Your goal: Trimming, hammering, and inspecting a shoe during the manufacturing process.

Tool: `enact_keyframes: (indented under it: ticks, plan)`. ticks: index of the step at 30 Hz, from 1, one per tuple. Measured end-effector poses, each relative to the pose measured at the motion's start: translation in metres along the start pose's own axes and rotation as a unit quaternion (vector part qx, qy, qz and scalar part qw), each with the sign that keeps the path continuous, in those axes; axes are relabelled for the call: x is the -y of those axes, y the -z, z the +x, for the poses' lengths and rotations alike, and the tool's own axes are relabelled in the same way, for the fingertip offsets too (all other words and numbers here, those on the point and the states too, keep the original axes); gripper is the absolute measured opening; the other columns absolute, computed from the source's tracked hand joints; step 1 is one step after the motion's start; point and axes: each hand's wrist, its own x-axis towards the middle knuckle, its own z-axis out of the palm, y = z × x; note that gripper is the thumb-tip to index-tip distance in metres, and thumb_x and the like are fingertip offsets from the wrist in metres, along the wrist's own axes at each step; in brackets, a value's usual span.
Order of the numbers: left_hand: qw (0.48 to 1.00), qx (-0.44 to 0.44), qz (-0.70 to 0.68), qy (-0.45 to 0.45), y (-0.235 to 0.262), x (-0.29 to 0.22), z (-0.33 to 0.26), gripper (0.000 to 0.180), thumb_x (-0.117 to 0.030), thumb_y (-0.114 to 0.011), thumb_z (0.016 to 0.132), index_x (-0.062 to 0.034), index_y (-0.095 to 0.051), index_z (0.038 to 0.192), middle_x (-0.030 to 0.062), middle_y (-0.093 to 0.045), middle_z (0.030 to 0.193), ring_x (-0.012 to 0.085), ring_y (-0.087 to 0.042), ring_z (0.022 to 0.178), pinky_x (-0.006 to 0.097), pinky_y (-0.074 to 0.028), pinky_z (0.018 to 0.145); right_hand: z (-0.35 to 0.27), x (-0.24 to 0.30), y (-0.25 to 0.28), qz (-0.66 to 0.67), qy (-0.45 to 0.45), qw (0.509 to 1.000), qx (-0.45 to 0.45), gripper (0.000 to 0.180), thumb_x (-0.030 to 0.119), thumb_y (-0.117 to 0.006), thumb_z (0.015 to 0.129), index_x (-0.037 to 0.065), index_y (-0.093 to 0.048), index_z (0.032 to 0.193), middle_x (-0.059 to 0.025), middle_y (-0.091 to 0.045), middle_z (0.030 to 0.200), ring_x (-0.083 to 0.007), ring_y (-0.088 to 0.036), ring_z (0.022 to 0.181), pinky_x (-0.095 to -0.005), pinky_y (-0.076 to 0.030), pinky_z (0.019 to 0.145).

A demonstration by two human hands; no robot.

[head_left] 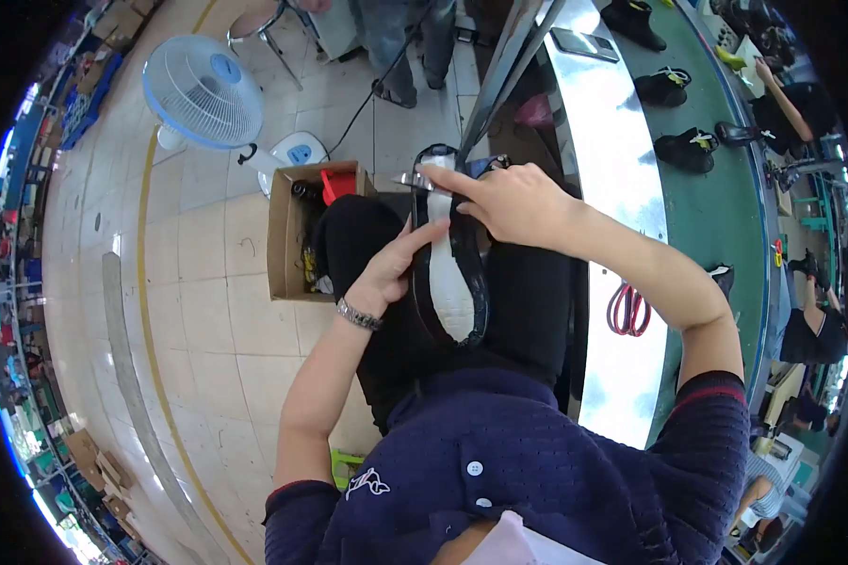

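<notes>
A black shoe (454,299) lies bottom up across my lap, its long white underside facing me and its black edge folded around it. My left hand (392,264) is closed on the shoe's left side, thumb laid across the white underside. Near the shoe's far end, my right hand (513,202) bends over it from the right with the index finger stretched across. Beneath that finger a small shiny metal tool (409,181) sticks out to the left; its exact kind is hidden by the fingers.
A cardboard box (279,254) with a red object stands left of my knee, a fan (203,92) beyond it. On my right runs a metal bench (622,377) with red-handled scissors (628,311), then a green conveyor (674,212) carrying black shoes. Other people are around.
</notes>
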Motion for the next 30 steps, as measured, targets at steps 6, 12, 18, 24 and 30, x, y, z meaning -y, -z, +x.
enact_keyframes:
  ticks: [6, 12, 18, 24, 30]
  plan:
    - [0.991, -0.005, 0.124, -0.041, -0.014, -0.003, -0.013, 0.059, -0.014, -0.074, 0.083, -0.0080, -0.043, 0.133, 0.0045, -0.059, 0.116, 0.0148, -0.058, 0.104, 0.032, -0.049, 0.090, -0.054, -0.003, -0.001, 0.133, -0.064, 0.978, -0.144, 0.046, 0.022, -0.057, 0.094, 0.017, -0.046, 0.139, -0.0128, -0.059, 0.063, -0.0281, -0.062, 0.058, -0.0357, -0.047, 0.055]
    - [0.962, 0.088, 0.200, -0.164, 0.005, 0.033, -0.021, 0.115, -0.001, -0.083, 0.067, -0.0146, -0.008, 0.153, 0.0078, -0.033, 0.148, 0.0181, -0.036, 0.132, 0.033, -0.032, 0.109, -0.113, -0.004, -0.025, 0.627, -0.220, 0.734, -0.142, 0.036, 0.032, -0.054, 0.097, 0.004, -0.058, 0.120, -0.0053, -0.065, 0.081, -0.0151, -0.064, 0.076, -0.0282, -0.049, 0.072]
    - [0.893, 0.168, 0.341, -0.240, 0.038, 0.080, 0.003, 0.155, -0.007, -0.095, 0.046, -0.0212, 0.019, 0.151, 0.0131, -0.011, 0.158, 0.0218, -0.020, 0.144, 0.036, -0.020, 0.115, -0.143, 0.009, -0.080, 0.736, -0.213, 0.640, 0.058, 0.035, 0.008, -0.073, 0.081, 0.004, -0.054, 0.111, -0.0129, -0.070, 0.095, -0.0171, -0.067, 0.081, -0.0274, -0.053, 0.077]
    - [0.891, 0.232, 0.330, -0.210, 0.053, 0.086, 0.000, 0.147, -0.026, -0.094, 0.054, -0.0210, 0.015, 0.152, 0.0133, -0.013, 0.158, 0.0231, -0.022, 0.143, 0.035, -0.023, 0.114, -0.147, 0.028, -0.091, 0.718, -0.228, 0.637, 0.164, 0.041, 0.042, -0.053, 0.098, 0.002, -0.064, 0.094, -0.0022, -0.060, 0.067, -0.0086, -0.056, 0.060, -0.0224, -0.045, 0.058]
    - [0.963, 0.050, 0.199, -0.173, 0.015, 0.092, -0.001, 0.092, -0.051, -0.078, 0.075, -0.0153, -0.024, 0.140, 0.0084, -0.049, 0.119, 0.0163, -0.049, 0.107, 0.029, -0.040, 0.093, -0.138, 0.034, -0.085, 0.692, -0.242, 0.640, 0.230, 0.053, 0.051, -0.048, 0.098, 0.003, -0.067, 0.083, 0.0001, -0.056, 0.060, -0.0082, -0.053, 0.054, -0.0220, -0.043, 0.053]
